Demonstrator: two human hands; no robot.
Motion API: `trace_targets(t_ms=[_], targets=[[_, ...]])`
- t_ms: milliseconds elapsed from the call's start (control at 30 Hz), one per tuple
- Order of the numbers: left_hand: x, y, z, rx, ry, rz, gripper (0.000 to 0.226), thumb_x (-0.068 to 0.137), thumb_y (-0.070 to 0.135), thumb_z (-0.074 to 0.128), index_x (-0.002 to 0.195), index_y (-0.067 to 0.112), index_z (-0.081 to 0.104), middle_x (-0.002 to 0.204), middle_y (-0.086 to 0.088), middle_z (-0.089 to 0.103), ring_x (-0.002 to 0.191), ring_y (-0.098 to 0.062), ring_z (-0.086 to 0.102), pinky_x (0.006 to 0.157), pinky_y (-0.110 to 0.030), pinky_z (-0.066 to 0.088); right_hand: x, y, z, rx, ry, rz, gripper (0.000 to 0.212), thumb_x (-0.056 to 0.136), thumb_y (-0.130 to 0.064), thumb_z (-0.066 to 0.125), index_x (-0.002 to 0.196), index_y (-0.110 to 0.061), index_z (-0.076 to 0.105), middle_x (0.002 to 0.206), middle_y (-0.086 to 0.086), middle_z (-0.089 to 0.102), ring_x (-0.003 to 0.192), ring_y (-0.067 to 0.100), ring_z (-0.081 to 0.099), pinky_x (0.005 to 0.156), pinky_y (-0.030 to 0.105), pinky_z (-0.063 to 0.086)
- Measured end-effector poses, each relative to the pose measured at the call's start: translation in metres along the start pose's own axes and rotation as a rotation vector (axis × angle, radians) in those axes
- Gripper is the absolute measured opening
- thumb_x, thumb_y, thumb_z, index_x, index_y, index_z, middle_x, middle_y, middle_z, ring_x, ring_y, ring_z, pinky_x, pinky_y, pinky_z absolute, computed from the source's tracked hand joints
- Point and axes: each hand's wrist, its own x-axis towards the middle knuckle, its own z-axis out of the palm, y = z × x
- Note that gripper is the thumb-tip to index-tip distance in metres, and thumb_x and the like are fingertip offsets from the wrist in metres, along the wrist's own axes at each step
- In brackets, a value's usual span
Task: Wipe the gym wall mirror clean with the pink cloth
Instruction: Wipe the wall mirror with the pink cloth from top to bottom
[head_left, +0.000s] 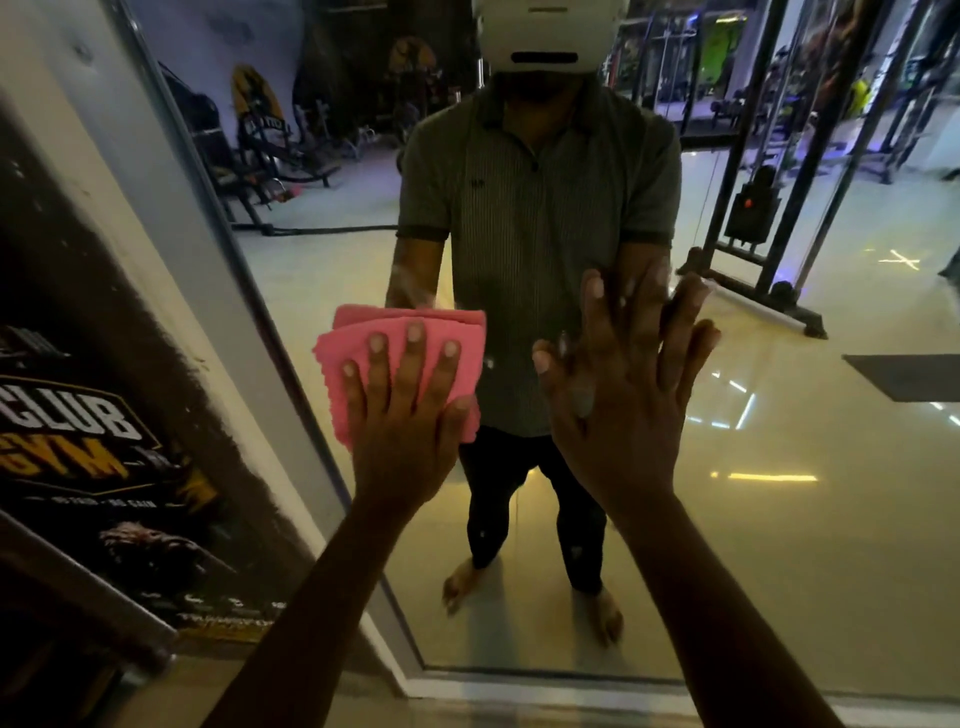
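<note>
Left hand (402, 415) flat on the cloth (400, 338), fingers (415, 358) straight and spread, pressing it to the mirror (779, 519) at 9 o'clock of centre (folded, pink). Right hand (623, 410) at 3 o'clock beside it, palm on the glass, fingers straight, holding nothing. Gym poster (104, 441) at far 9 o'clock, past the frame (249, 260).

The wall mirror (779, 519) in front of me carries everything: the folded pink cloth (358, 353) lies flat against its glass under my left hand (402, 415), and my right hand (628, 395) lies spread on the glass just beside it
</note>
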Motion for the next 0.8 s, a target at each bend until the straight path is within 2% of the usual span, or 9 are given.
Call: trace_targets(t_ms=[133, 167, 300, 367, 467, 567, 667, 733, 800], targets=[[0.046, -0.007, -0.014, -0.057, 0.135, -0.323, 0.063, 0.117, 0.045, 0.024, 0.173, 0.019, 0.010, 0.179, -0.020, 0.013, 0.164, -0.048, 0.013, 0.133, -0.066, 0.006, 0.000, 0.006, 0.000, 0.005, -0.013, -0.032, 0.079, 0.110, -0.058, 0.057, 0.172, -0.016, 0.031, 0.180, 0.025, 0.009, 0.165, 0.058, 0.004, 0.129, 0.077, 0.008], [0.054, 0.001, -0.014, -0.081, 0.140, -0.327, 0.063, 0.117, 0.044, 0.023, 0.172, 0.017, 0.011, 0.179, -0.020, 0.012, 0.163, -0.050, 0.014, 0.133, -0.066, 0.005, 0.000, 0.005, 0.000, 0.008, -0.012, -0.026, 0.079, 0.110, -0.058, 0.057, 0.173, -0.017, 0.031, 0.180, 0.024, 0.008, 0.165, 0.057, 0.004, 0.129, 0.077, 0.008], [-0.014, 0.013, 0.000, -0.103, -0.063, 0.086, 0.067, 0.116, 0.042, 0.032, 0.174, 0.031, 0.002, 0.183, -0.002, -0.001, 0.168, -0.038, 0.005, 0.127, -0.074, 0.018, -0.002, 0.005, 0.001, 0.031, -0.017, -0.020, 0.080, 0.110, -0.056, 0.059, 0.175, -0.024, 0.025, 0.182, 0.016, -0.001, 0.167, 0.051, -0.001, 0.130, 0.075, 0.006], [-0.025, -0.007, -0.004, -0.086, -0.040, 0.000, 0.065, 0.116, 0.040, 0.033, 0.174, 0.033, 0.004, 0.183, -0.001, 0.004, 0.167, -0.038, 0.009, 0.126, -0.075, 0.019, -0.002, 0.007, 0.001, 0.031, -0.020, -0.029, 0.081, 0.109, -0.055, 0.060, 0.175, -0.025, 0.024, 0.182, 0.013, -0.004, 0.167, 0.050, -0.004, 0.131, 0.074, 0.004], [0.037, -0.006, -0.021, -0.168, 0.116, -0.368, 0.060, 0.117, 0.035, 0.031, 0.172, 0.020, 0.011, 0.180, -0.013, 0.010, 0.165, -0.046, 0.012, 0.134, -0.064, 0.003, -0.004, 0.007, 0.002, 0.039, -0.008, -0.021, 0.080, 0.110, -0.054, 0.060, 0.175, -0.023, 0.025, 0.182, 0.012, -0.005, 0.167, 0.050, -0.004, 0.132, 0.072, 0.002], [0.038, 0.013, -0.009, -0.149, 0.039, -0.137, 0.059, 0.118, 0.039, 0.027, 0.171, 0.020, 0.013, 0.180, -0.010, 0.005, 0.166, -0.046, 0.009, 0.133, -0.067, 0.004, -0.003, 0.001, 0.004, 0.026, -0.002, 0.005, 0.078, 0.110, -0.055, 0.058, 0.174, -0.021, 0.028, 0.181, 0.017, -0.001, 0.166, 0.054, -0.001, 0.131, 0.074, 0.004], [-0.020, 0.000, -0.002, -0.088, -0.041, 0.106, 0.062, 0.113, 0.040, 0.043, 0.169, 0.027, 0.019, 0.182, -0.001, 0.005, 0.168, -0.034, 0.004, 0.133, -0.063, 0.003, -0.002, 0.004, 0.003, 0.024, 0.006, -0.012, 0.077, 0.110, -0.054, 0.058, 0.173, -0.018, 0.031, 0.181, 0.019, 0.003, 0.165, 0.056, 0.002, 0.131, 0.075, 0.005], [-0.006, -0.013, -0.010, -0.066, 0.006, 0.033, 0.058, 0.116, 0.040, 0.038, 0.169, 0.027, 0.019, 0.180, -0.006, 0.014, 0.168, -0.035, 0.004, 0.134, -0.059, -0.002, -0.002, 0.004, 0.002, 0.023, 0.015, -0.012, 0.076, 0.110, -0.052, 0.061, 0.172, -0.018, 0.033, 0.181, 0.019, 0.005, 0.165, 0.057, 0.003, 0.131, 0.074, 0.005], [0.039, -0.005, -0.017, -0.109, 0.123, -0.190, 0.060, 0.115, 0.037, 0.036, 0.170, 0.021, 0.019, 0.177, -0.016, 0.024, 0.164, -0.045, 0.012, 0.134, -0.057, -0.004, -0.003, 0.001, 0.001, 0.023, 0.021, 0.008, 0.076, 0.110, -0.051, 0.062, 0.172, -0.017, 0.034, 0.180, 0.023, 0.010, 0.165, 0.057, 0.004, 0.131, 0.073, 0.006]])
